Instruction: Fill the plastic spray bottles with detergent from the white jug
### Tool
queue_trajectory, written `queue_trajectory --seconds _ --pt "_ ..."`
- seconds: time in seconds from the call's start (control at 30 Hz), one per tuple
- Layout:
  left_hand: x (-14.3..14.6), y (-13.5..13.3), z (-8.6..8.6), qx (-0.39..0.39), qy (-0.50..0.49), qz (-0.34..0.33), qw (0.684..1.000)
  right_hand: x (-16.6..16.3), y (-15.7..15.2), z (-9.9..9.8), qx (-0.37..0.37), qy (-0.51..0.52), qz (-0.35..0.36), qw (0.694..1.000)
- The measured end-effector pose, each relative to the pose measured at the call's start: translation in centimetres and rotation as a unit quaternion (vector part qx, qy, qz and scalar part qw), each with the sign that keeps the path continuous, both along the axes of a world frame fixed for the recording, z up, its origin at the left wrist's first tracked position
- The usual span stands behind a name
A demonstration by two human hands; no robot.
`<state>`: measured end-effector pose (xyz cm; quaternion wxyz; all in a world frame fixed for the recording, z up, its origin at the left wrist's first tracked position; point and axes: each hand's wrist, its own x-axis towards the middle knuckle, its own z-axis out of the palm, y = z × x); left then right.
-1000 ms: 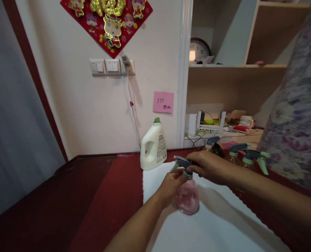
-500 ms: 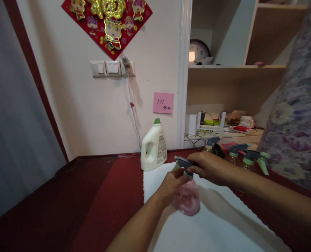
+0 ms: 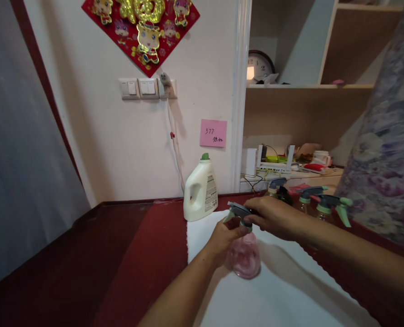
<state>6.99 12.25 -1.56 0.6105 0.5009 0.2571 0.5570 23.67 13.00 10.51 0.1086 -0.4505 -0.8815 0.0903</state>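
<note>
A small pink spray bottle (image 3: pixel 245 257) stands upright on a white cloth (image 3: pixel 273 290). My left hand (image 3: pixel 224 240) is wrapped round the bottle's body and neck. My right hand (image 3: pixel 273 216) is closed over its grey and green trigger head (image 3: pixel 237 211), fingers pinching at the collar. Both forearms reach in from the bottom right.
A white detergent jug (image 3: pixel 200 190) with a green cap stands at the cloth's far edge by the wall. Several more spray bottles (image 3: pixel 319 202) stand at the right. The red table (image 3: pixel 127 254) stretches left. Shelves with a clock (image 3: pixel 259 67) and clutter lie behind.
Hardly anything differs: both hands stay on the pink spray bottle, and the view has drifted very slightly.
</note>
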Motion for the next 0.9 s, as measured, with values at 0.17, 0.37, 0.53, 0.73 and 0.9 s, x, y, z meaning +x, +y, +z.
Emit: queue_trajectory --seconds 0.17,0.37,0.53,0.73,0.9 --pt "-0.9 0.0 -0.3 -0.011 0.035 -0.032 0.999 0.1 -0.1 0.0 -0.004 -0.002 -0.001 1.000" --pt "0.0 -0.1 -0.1 0.003 0.012 -0.015 1.000 0.0 0.0 -0.1 0.000 -0.001 -0.005 1.000" --pt "0.0 -0.1 -0.1 -0.004 0.022 -0.003 1.000 0.0 -0.1 0.1 0.001 0.006 -0.002 1.000" --pt "-0.8 -0.1 -0.2 0.009 0.054 -0.037 0.998 0.1 0.0 0.0 0.001 0.008 0.000 1.000" --pt "0.1 -0.1 0.0 0.019 0.023 -0.003 1.000 0.1 -0.1 0.0 0.007 0.011 0.003 1.000"
